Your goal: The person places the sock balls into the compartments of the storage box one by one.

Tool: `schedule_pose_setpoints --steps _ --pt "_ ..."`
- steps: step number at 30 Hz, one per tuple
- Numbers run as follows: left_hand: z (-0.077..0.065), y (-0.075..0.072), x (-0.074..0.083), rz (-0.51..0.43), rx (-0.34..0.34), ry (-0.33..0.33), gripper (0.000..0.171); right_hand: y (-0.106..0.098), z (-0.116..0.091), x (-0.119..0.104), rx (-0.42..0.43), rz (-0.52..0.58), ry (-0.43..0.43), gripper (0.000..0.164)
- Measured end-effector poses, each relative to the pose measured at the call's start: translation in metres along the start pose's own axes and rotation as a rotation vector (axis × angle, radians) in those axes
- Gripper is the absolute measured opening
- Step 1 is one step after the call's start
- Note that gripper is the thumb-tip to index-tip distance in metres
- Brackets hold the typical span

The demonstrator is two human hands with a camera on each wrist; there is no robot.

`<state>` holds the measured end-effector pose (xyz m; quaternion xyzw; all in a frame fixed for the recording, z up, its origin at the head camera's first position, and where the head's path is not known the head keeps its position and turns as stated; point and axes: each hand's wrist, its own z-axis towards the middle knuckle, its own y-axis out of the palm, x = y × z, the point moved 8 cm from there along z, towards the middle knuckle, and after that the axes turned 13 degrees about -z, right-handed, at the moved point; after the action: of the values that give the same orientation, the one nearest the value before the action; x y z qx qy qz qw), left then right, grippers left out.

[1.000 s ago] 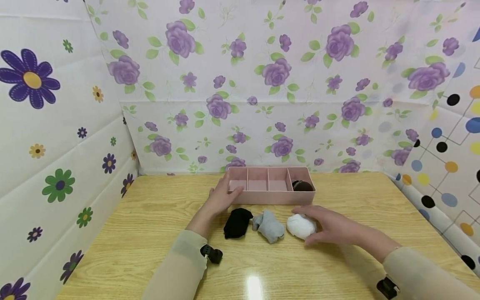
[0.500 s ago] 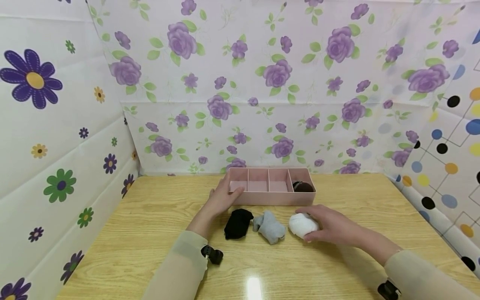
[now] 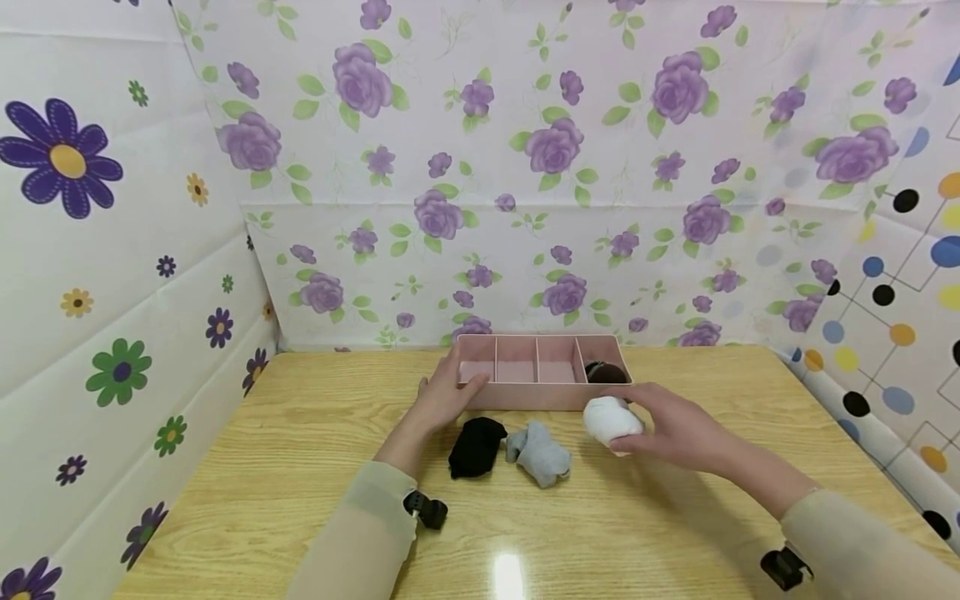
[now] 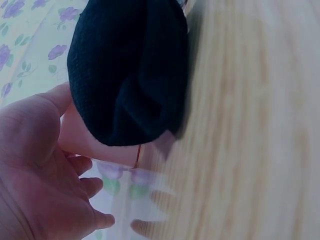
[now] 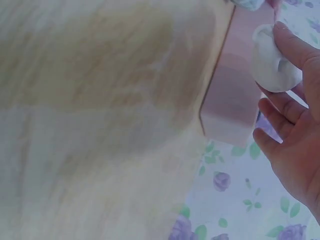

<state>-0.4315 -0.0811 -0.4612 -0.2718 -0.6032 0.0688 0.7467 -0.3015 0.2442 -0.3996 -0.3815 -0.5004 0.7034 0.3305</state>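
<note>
A pale pink divided box (image 3: 543, 396) stands at the back of the table. My left hand (image 3: 442, 400) holds its left end, the thumb at the front rim. In the left wrist view the fingers of my left hand (image 4: 47, 165) lie around the box's end. My right hand (image 3: 678, 429) pinches a white rolled sock (image 3: 611, 421) between thumb and fingers, in front of the box's right end. The right wrist view shows the white sock (image 5: 274, 60) raised beside the box wall (image 5: 232, 95). A black rolled sock (image 3: 477, 447) and a grey rolled sock (image 3: 542, 454) lie before the box.
A dark brown rolled bundle (image 3: 603, 372) sits in the box's rightmost compartment; the other compartments show bare floors. The wooden table (image 3: 570, 542) ends at a flower-printed cloth wall (image 3: 480, 167) just behind the box. Patterned sheets also hang on both sides.
My right hand has closed on the white sock, lifted it off the table and moved it toward the box. My left hand and the box have stayed in place.
</note>
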Motion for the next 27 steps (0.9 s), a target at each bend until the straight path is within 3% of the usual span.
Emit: schedule_pose_setpoints --steps 3,10,19,27 --pt "-0.003 0.000 0.007 0.011 0.000 -0.008 0.100 -0.008 0.005 0.002 0.019 -0.009 0.031 0.074" --pt "0.006 0.003 -0.008 0.020 0.020 0.005 0.101 -0.019 0.020 0.005 0.056 -0.009 0.101 0.074" --pt "-0.010 -0.001 0.016 0.060 0.002 -0.028 0.093 -0.027 0.052 0.003 0.095 -0.003 0.194 0.073" --pt "-0.009 -0.001 0.011 0.024 0.003 -0.007 0.102 -0.023 0.081 0.002 0.102 -0.029 0.257 0.074"
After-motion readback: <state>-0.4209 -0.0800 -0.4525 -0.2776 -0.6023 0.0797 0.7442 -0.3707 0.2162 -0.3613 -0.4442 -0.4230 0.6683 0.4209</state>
